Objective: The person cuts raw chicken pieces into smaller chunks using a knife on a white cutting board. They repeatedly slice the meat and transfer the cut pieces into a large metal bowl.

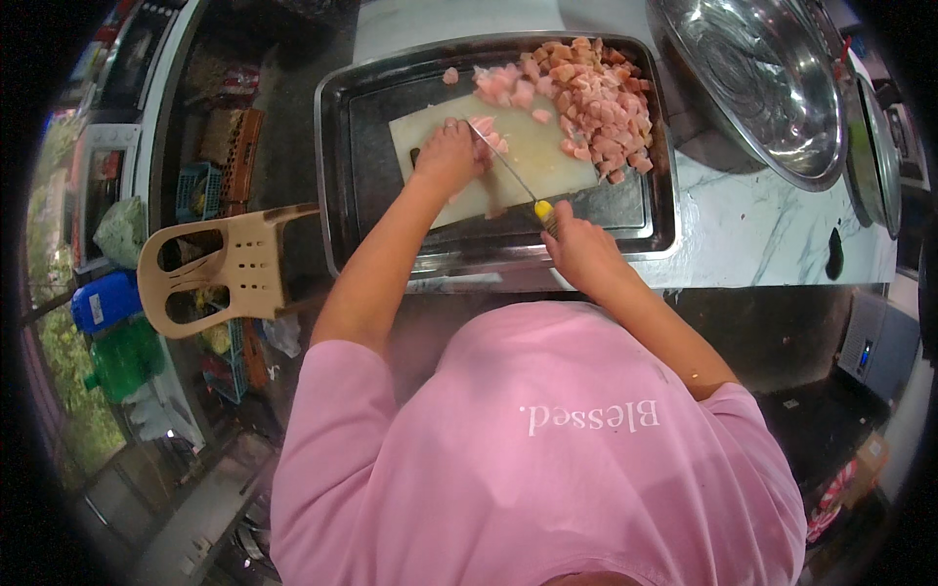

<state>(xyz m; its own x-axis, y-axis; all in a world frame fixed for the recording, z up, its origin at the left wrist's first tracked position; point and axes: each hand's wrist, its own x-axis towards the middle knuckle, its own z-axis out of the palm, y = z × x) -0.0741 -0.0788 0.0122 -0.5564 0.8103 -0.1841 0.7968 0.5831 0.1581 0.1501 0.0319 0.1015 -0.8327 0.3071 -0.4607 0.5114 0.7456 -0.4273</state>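
Note:
My right hand (583,256) is closed round the yellow and dark handle of a kitchen knife (518,179). Its thin blade slants up and left to a small piece of raw meat (491,137). On the left side of that meat, my left hand (448,156) presses down with its fingers curled. Both hands are over a white cutting board (537,161), which lies tilted inside a dark metal tray (363,230). A large heap of pale pink diced meat (606,112) fills the tray's far right corner and spills onto the board.
A big steel basin (772,88) stands on the marble-patterned table (752,230) to the right, beside a round metal lid (876,156). Left of the table is a beige plastic chair (234,264). Farther left are a blue container (106,302) and a green bottle (125,359).

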